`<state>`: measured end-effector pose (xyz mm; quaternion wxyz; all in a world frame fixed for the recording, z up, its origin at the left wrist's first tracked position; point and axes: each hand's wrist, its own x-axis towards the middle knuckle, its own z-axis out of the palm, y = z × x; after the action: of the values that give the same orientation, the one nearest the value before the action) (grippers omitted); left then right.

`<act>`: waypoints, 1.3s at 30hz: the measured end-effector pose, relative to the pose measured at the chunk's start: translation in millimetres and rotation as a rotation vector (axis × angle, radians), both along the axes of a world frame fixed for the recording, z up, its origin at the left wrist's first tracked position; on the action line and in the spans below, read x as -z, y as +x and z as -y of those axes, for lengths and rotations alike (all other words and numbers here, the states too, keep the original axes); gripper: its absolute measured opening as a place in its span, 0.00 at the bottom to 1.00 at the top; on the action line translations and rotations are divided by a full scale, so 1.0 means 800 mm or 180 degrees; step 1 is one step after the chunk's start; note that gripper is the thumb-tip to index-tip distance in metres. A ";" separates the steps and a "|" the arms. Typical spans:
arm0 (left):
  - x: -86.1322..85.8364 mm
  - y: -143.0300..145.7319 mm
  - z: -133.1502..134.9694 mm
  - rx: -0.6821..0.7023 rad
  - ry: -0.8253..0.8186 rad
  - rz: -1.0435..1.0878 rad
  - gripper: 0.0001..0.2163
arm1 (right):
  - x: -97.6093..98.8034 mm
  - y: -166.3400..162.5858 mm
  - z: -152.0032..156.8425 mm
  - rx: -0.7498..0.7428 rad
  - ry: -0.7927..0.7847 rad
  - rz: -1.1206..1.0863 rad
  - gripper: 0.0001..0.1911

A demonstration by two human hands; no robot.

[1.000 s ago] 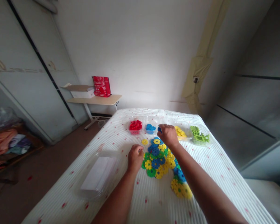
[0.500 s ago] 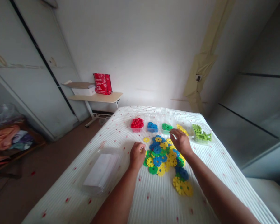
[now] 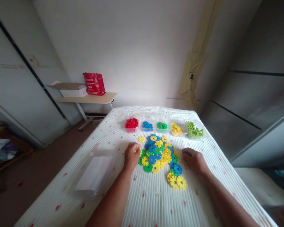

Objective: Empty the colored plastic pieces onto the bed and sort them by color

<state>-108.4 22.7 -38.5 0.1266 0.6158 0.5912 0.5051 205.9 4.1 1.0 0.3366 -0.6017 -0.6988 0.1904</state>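
A pile of flat flower-shaped plastic discs (image 3: 159, 154), yellow, blue and green, lies on the white striped bed cover (image 3: 151, 201). My left hand (image 3: 131, 155) rests at the pile's left edge with fingers curled, touching the discs. My right hand (image 3: 194, 159) lies on the cover just right of the pile, fingers curled and nothing visible in them. Behind the pile stands a row of small clear tubs: red pieces (image 3: 132, 123), blue pieces (image 3: 147, 125), green pieces (image 3: 162, 125), yellow pieces (image 3: 176, 128) and light green pieces (image 3: 193, 130).
A clear plastic lid or box (image 3: 94, 171) lies on the cover at the left. A small side table (image 3: 87, 99) with a red bag (image 3: 94, 84) stands by the far wall. Clothes lie on a low shelf at the far left.
My right hand drew back from the blue tub, across the pile, down to the cover on the pile's right. The left hand stayed by the pile. The camera shifted slightly.
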 end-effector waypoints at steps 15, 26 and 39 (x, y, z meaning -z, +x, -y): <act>0.003 -0.003 -0.001 0.0055 -0.0100 0.0037 0.09 | -0.014 -0.005 0.046 -0.0684 -0.0749 -0.0746 0.19; 0.000 -0.001 0.001 0.0045 -0.0077 -0.0006 0.09 | 0.014 -0.002 0.095 -0.1555 0.0525 0.0869 0.21; 0.001 -0.001 0.000 0.0036 -0.0083 -0.0028 0.09 | -0.006 -0.027 0.108 -0.1549 0.0689 0.0405 0.11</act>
<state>-109.4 22.6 -39.4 0.1349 0.6197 0.5948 0.4940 184.1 -82.5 5.5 0.2987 -0.3874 -0.8589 0.1518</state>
